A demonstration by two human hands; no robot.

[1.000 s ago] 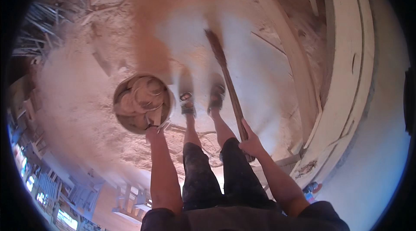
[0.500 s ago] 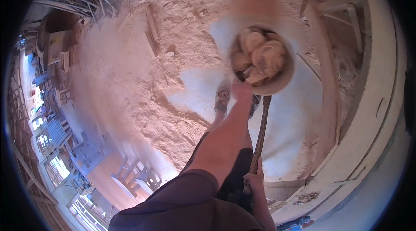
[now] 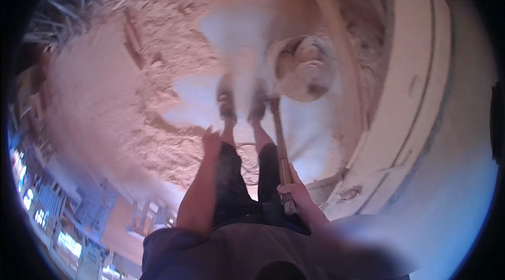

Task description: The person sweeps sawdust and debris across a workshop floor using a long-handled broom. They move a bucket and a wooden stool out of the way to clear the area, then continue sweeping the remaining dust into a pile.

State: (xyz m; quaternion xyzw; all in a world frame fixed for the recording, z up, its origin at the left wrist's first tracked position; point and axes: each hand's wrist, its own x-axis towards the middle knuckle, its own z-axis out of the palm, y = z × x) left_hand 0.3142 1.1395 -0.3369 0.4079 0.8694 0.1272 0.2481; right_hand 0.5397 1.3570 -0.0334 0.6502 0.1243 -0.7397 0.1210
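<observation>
In my right hand (image 3: 295, 194) is a long wooden stick (image 3: 281, 140), gripped near its lower end in the picture and running up past my right leg to a dark tip by my right foot. The fingers are closed round it. My left hand (image 3: 211, 139) hangs beside my left leg, holding nothing; it is a little blurred, with its fingertips apart. Ahead and to the right of my feet, a round bucket (image 3: 327, 64) stands on the floor, clear of both hands. Rounded, pale brown wood-like pieces (image 3: 309, 62) lie in it; blur hides their exact kind.
Sawdust (image 3: 173, 33) covers much of the floor around a swept pale patch (image 3: 310, 133). Long timber beams (image 3: 402, 69) curve along the right. Loose planks (image 3: 133, 38) lie ahead left, and a heap of poles (image 3: 66, 6) is beyond. Wooden furniture (image 3: 142, 217) stands at the left.
My left hand has let go of the bucket's rim and drawn back to my left side. The bucket now stands lower, right of my feet. My right hand keeps the stick. The view has shifted right.
</observation>
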